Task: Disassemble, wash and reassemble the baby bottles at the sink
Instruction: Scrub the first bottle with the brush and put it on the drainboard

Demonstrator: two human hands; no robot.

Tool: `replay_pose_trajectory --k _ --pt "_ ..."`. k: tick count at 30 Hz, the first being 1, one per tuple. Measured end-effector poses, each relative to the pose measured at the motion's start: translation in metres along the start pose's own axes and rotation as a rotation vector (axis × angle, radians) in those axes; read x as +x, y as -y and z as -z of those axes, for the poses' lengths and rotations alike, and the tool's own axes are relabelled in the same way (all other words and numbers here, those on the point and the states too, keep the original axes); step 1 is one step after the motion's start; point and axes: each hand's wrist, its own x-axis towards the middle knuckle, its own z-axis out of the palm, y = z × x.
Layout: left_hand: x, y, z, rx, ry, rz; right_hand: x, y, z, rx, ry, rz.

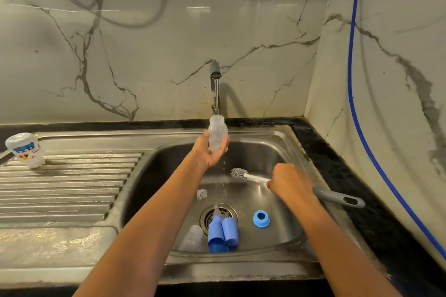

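Steel sink [277, 142] under marble wall, tap [214, 72] running, left hand [211, 152] gripping upright clear bottle [217, 134] under stream, right hand [288, 182] clenched around bottle brush [251, 177].

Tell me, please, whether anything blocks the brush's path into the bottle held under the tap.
Nothing solid does. Open air separates the grey-bristled, white-stemmed brush from the mouth of the clear plastic bottle; only the water stream from the metal tap falls into it.
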Motion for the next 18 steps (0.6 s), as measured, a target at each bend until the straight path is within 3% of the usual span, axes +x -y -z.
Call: replay_pose_trajectory --k 3,8,11,18 --pt "0.006 0.008 0.023 0.012 -0.126 0.025 0.001 -0.001 -0.002 0.003 0.004 -0.007" --pt "-0.006 -0.007 0.002 -0.034 -0.002 -0.02 0.003 -0.003 -0.004 0.002 0.03 -0.034" --pt "-0.01 -0.004 0.003 0.088 -0.05 -0.008 0.003 -0.003 -0.005 0.004 0.041 -0.05" --pt "-0.008 -0.002 0.001 0.129 -0.058 -0.007 0.001 -0.002 -0.006 -0.013 0.042 -0.036"
